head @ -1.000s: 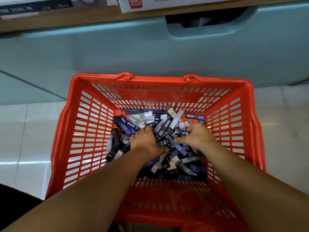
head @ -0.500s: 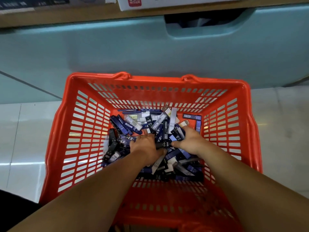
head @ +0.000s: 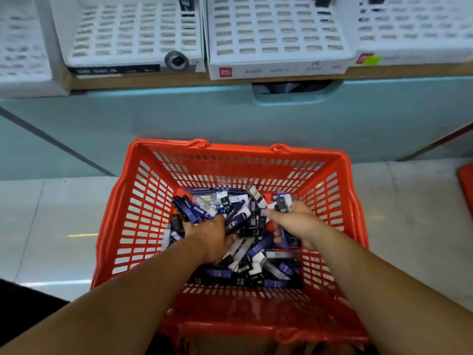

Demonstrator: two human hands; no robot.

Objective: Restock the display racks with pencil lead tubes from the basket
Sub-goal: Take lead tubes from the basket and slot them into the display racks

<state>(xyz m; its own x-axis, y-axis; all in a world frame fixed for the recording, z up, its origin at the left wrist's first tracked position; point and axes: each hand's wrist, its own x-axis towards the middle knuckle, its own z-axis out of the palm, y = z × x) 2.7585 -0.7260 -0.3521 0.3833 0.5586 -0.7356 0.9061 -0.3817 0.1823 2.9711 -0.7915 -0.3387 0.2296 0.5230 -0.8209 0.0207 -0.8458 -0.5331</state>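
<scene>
An orange shopping basket (head: 238, 147) stands on a pale, glossy tiled floor (head: 51, 226), close in front of a teal cabinet (head: 179, 119) with a recessed pull (head: 291, 94). Above the cabinet runs a wooden shelf (head: 153, 82) carrying white perforated display racks (head: 276, 34), side by side; a red brand label (head: 225, 72) marks the middle one's front. The pencil lead tubes (head: 245, 252) lie in a loose heap on the basket's bottom. The right grip (head: 294, 219) is clamped on a bunch of tubes just above the heap. The left grip (head: 212, 237) is pushed down into the heap, fingers hidden, so I cannot tell whether it holds any. Another orange piece (head: 467, 190) shows at the floor's right edge.
</scene>
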